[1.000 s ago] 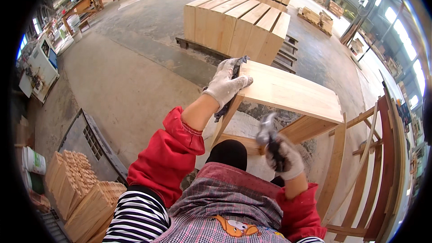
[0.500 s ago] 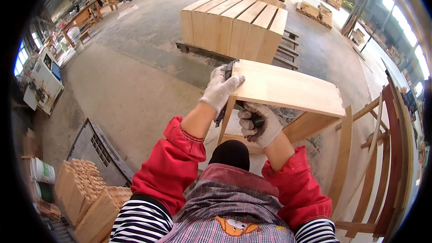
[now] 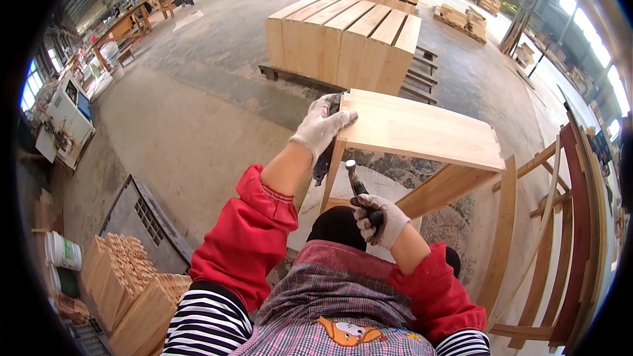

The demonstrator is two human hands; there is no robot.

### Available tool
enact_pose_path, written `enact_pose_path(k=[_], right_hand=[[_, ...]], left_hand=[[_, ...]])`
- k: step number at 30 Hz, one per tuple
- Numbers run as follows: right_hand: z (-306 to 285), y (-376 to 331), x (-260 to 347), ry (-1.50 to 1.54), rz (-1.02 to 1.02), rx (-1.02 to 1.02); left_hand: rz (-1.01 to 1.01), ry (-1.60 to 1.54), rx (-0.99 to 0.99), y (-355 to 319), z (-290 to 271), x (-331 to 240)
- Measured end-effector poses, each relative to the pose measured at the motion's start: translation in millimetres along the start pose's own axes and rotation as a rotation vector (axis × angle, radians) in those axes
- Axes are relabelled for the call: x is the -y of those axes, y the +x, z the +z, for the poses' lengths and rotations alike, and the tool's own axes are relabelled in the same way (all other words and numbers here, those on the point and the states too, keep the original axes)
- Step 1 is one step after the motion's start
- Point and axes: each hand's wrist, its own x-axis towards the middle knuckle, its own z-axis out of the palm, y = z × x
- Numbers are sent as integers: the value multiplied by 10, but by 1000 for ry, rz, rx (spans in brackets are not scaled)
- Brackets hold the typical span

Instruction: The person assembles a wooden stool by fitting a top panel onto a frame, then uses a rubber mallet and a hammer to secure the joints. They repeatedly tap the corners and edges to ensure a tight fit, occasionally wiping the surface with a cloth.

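A pale wooden frame [image 3: 422, 125], shaped like an open drawer box, stands in front of me with one board uppermost. My left hand [image 3: 321, 128], in a whitish work glove, grips its left corner, the thumb lying over the top board. Something dark, perhaps cloth, shows between that hand and the frame's left side [image 3: 331, 175]; I cannot make out what it is. Below the top board, clear of the wood, my gloved right hand [image 3: 384, 221] is closed round the black handle of a small hammer [image 3: 357, 184], its metal head pointing up and away from me.
Beyond the frame, a row of stacked wooden boxes [image 3: 343, 39] rests on a pallet. A curved wooden rack [image 3: 564, 244] stands close on the right. Bundled wood pieces [image 3: 122, 277], a grey panel [image 3: 142, 221] and a white bucket [image 3: 64, 250] are at the lower left.
My right hand has come down toward me from under the top board, bringing the hammer's head into sight. My left hand keeps its hold on the frame's corner.
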Motion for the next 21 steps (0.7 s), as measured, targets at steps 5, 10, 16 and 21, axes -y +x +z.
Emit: enact_pose_path(k=[5, 10, 16, 21], right_hand=[[121, -519, -174, -323, -238, -36], [381, -1179, -26, -806, -600, 44], [1031, -1488, 184, -1213, -1287, -135], [1175, -1432, 459, -1649, -1392, -269]], left_hand=[[-125, -43, -52, 157, 74, -183], [-214, 12, -112, 235, 165, -309], [-241, -146, -113, 274, 59, -213], [-212, -244, -83, 177, 169, -330]])
